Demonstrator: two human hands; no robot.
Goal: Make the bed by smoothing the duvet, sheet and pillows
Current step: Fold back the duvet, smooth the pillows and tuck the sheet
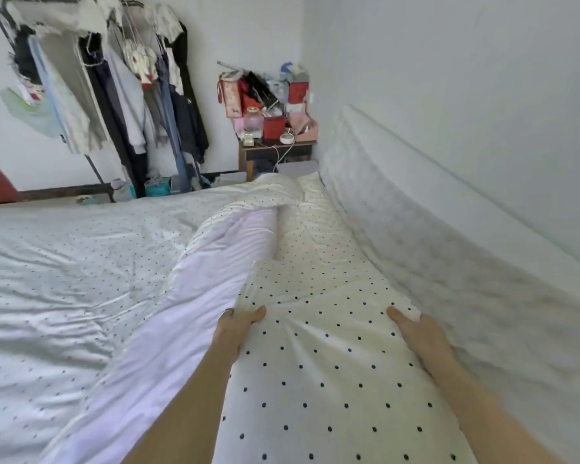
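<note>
Left of centre, the duvet point(64, 279) lies creased. At lower centre the left hand point(238, 324) grips the near pillow point(318, 370) by its edge; further right, the right hand point(419, 333) clasps the opposite edge. Best to pull both edges evenly, squaring it to the headboard point(432, 236).

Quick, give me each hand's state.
Left hand: closed on the near pillow, left edge.
Right hand: closed on its right edge.
</note>
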